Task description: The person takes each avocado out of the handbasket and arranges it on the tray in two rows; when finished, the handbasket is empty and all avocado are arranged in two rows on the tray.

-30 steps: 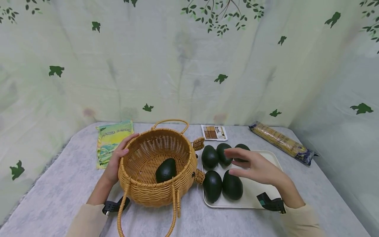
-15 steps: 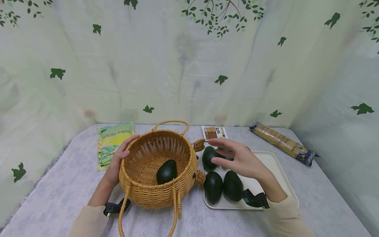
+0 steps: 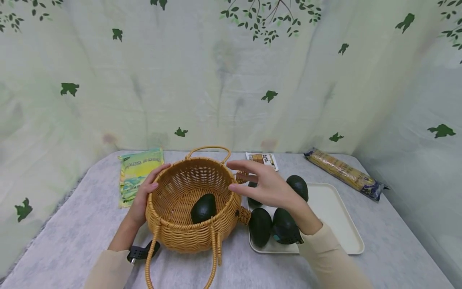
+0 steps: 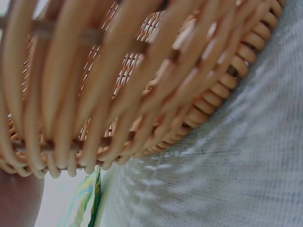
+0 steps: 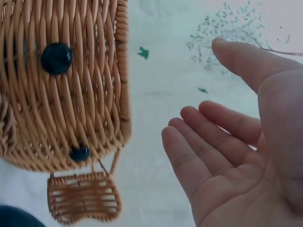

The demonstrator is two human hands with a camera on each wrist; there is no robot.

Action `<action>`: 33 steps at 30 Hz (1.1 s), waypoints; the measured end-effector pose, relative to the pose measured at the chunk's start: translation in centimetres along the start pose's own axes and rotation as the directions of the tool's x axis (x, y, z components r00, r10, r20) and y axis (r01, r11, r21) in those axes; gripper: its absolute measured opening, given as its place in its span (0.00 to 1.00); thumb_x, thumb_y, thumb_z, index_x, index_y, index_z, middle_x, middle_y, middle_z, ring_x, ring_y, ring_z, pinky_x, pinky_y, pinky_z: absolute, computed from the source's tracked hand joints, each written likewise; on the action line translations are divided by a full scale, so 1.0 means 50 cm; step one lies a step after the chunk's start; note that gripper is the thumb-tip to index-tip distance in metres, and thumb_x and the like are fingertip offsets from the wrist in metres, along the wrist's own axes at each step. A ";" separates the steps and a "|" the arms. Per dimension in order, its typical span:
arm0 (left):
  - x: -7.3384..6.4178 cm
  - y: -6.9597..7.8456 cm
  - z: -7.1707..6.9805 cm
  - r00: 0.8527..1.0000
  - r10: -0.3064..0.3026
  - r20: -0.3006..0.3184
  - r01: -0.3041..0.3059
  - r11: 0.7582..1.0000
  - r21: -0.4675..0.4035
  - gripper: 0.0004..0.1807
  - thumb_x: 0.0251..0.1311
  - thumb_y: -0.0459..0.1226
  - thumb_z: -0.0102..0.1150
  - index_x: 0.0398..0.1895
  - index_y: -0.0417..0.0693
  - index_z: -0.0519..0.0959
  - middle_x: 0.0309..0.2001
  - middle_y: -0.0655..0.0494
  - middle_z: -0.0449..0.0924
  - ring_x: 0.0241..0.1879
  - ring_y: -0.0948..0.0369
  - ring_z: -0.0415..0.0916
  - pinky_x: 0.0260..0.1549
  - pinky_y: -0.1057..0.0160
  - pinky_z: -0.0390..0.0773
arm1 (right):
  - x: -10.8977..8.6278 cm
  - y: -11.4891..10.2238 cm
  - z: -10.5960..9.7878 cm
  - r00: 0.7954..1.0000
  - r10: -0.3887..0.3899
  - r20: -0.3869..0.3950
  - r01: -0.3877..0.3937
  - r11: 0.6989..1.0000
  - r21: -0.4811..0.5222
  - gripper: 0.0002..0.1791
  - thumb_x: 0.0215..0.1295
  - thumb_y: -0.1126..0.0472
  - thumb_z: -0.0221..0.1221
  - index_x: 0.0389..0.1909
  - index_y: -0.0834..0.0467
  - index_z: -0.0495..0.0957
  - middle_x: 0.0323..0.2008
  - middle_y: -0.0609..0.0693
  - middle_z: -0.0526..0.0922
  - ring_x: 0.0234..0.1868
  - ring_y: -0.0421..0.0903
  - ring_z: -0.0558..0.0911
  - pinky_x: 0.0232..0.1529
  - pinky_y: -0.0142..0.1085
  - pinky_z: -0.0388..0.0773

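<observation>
A round wicker basket (image 3: 180, 237) with looped handles stands left of centre, one dark green avocado (image 3: 203, 208) lying inside. My left hand (image 3: 142, 198) holds its left rim, thumb over the edge; woven canes (image 4: 113, 80) fill most of the left wrist view. Empty and with fingers spread, my right hand (image 3: 265, 186) hovers by the right rim. In the right wrist view its palm (image 5: 236, 189) faces the basket's side (image 5: 85, 99), apart from it. More avocados (image 3: 260, 227) lie on a cream tray (image 3: 333, 212), partly hidden by the right hand and forearm.
Behind the basket's left side lies a green-yellow packet (image 3: 138, 172). A small white-and-brown pouch (image 3: 268, 159) rests at the back, and a long noodle packet (image 3: 343, 172) at the back right. A patterned cloth curtain (image 3: 231, 80) hangs behind the table.
My right hand has moved left from above the tray to the basket's right rim, uncovering the back-right avocado again. The left hand and basket have stayed in place.
</observation>
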State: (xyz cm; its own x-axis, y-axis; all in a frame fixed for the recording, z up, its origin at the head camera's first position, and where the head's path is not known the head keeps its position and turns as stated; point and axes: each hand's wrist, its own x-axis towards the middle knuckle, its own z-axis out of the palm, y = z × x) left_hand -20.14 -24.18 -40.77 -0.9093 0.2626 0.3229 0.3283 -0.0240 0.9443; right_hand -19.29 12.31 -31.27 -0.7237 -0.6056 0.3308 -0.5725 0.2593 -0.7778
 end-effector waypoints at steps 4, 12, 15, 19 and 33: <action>-0.002 -0.001 -0.002 1.000 0.004 -0.002 -0.004 1.000 0.002 0.31 0.77 0.41 0.30 0.82 0.48 0.55 0.73 0.53 0.60 0.71 0.52 0.61 0.61 0.65 0.73 | 0.023 0.002 0.013 1.000 -0.006 0.024 0.006 1.000 -0.004 0.31 0.68 0.55 0.67 0.70 0.57 0.73 0.67 0.56 0.77 0.65 0.54 0.80 0.61 0.48 0.78; -0.005 -0.005 -0.003 1.000 0.016 -0.002 -0.016 1.000 0.000 0.31 0.77 0.40 0.30 0.81 0.48 0.56 0.72 0.54 0.61 0.71 0.54 0.63 0.61 0.66 0.73 | 0.054 0.000 0.027 0.997 0.029 0.070 -0.027 0.999 -0.025 0.32 0.68 0.52 0.68 0.71 0.54 0.73 0.67 0.52 0.77 0.69 0.48 0.77 0.62 0.37 0.77; -0.003 -0.004 -0.003 1.000 0.023 0.000 -0.023 1.000 -0.002 0.31 0.77 0.39 0.30 0.81 0.47 0.56 0.72 0.52 0.61 0.71 0.54 0.63 0.61 0.65 0.73 | 0.067 -0.002 0.032 0.997 0.023 0.078 -0.020 0.999 -0.040 0.32 0.67 0.53 0.68 0.71 0.54 0.73 0.67 0.51 0.78 0.69 0.45 0.76 0.63 0.36 0.76; -0.002 -0.003 -0.004 1.000 0.030 -0.003 -0.030 1.000 -0.001 0.31 0.77 0.39 0.30 0.81 0.45 0.55 0.72 0.49 0.61 0.70 0.54 0.64 0.61 0.65 0.73 | 0.084 -0.009 0.043 0.996 0.013 0.090 -0.007 0.998 -0.059 0.32 0.68 0.52 0.68 0.71 0.53 0.73 0.67 0.48 0.78 0.68 0.45 0.77 0.64 0.36 0.76; -0.001 -0.004 -0.003 1.000 0.027 0.001 -0.027 1.000 -0.002 0.31 0.77 0.40 0.30 0.81 0.47 0.56 0.72 0.55 0.61 0.70 0.55 0.64 0.61 0.66 0.73 | 0.129 -0.024 0.085 0.984 -0.001 0.179 0.038 0.978 -0.205 0.30 0.69 0.49 0.66 0.69 0.53 0.74 0.65 0.47 0.80 0.65 0.42 0.78 0.63 0.39 0.76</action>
State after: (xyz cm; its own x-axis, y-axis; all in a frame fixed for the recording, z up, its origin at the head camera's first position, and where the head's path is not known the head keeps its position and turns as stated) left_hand -20.18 -24.35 -40.98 -0.8998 0.2631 0.3480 0.3521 -0.0331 0.9354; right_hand -21.64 4.90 -30.48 -0.6429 -0.7304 0.2305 -0.6664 0.3850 -0.6385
